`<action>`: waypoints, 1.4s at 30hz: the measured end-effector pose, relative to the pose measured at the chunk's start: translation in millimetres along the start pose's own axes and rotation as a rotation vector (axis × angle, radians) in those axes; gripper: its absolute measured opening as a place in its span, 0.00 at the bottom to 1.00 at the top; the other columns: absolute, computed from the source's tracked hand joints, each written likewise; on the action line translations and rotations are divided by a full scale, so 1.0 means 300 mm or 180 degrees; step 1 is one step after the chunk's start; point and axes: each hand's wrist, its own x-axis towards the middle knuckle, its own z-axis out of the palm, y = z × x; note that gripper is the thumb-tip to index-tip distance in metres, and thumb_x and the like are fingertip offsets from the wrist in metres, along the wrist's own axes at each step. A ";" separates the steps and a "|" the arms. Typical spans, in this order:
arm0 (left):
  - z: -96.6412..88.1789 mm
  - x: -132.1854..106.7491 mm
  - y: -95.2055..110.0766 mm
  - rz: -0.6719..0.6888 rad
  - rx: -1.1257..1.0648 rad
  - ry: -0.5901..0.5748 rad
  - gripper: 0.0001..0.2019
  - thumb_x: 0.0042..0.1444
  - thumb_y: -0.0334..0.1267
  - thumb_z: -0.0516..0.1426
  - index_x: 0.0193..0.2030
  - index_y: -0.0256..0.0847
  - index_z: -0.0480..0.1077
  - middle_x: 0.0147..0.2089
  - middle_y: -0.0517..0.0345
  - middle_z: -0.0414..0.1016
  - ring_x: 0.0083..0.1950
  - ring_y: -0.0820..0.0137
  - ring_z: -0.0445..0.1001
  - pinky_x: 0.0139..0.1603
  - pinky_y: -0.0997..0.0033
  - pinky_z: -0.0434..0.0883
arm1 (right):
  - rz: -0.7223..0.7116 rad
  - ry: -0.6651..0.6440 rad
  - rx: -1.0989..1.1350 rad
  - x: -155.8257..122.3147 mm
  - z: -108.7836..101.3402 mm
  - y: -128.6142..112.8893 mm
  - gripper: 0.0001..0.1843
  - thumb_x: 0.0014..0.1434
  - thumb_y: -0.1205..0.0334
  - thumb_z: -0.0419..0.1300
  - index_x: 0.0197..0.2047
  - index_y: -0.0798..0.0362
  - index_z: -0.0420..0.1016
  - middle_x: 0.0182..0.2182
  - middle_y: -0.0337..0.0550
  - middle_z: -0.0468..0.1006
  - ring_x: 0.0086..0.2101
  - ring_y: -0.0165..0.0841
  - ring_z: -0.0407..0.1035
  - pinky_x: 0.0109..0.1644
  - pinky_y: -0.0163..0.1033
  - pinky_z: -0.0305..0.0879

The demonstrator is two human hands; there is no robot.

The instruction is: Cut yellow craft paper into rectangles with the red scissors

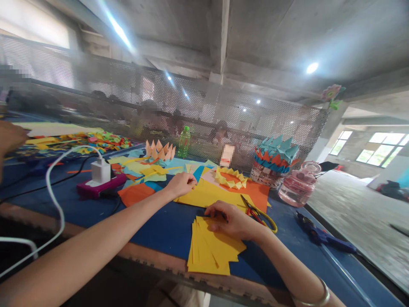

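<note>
My left hand (182, 186) is over the left end of a large yellow paper sheet (217, 194), its fingers curled together. Whatever it may hold is hidden. A fanned stack of yellow paper pieces (211, 251) lies near the table's front edge. Over the top of that stack, my right hand (231, 219) has its thumb on the paper and its fingers bent around the upper edge. Scissors (270, 221) with yellow and red handles rest just right of this hand. Behind the sheet sits a ring of folded yellow paper (230, 178), partly on orange paper (260, 196).
A purple power strip (92, 189) with a white charger stands left, its cable curving forward. A pink bottle (297, 187), a blue glue gun (319, 234) and a folded-paper basket (271, 166) are right. A green bottle (184, 143) stands behind. Another person's hand (11, 136) is far left.
</note>
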 end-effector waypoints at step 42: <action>-0.030 0.016 -0.021 -0.0323 0.0537 0.0091 0.13 0.49 0.32 0.48 0.30 0.39 0.75 0.34 0.54 0.79 0.37 0.66 0.75 0.33 0.74 0.64 | -0.0142 0.0910 0.0178 0.014 0.001 0.016 0.06 0.53 0.72 0.53 0.31 0.52 0.65 0.28 0.37 0.69 0.31 0.30 0.63 0.36 0.35 0.58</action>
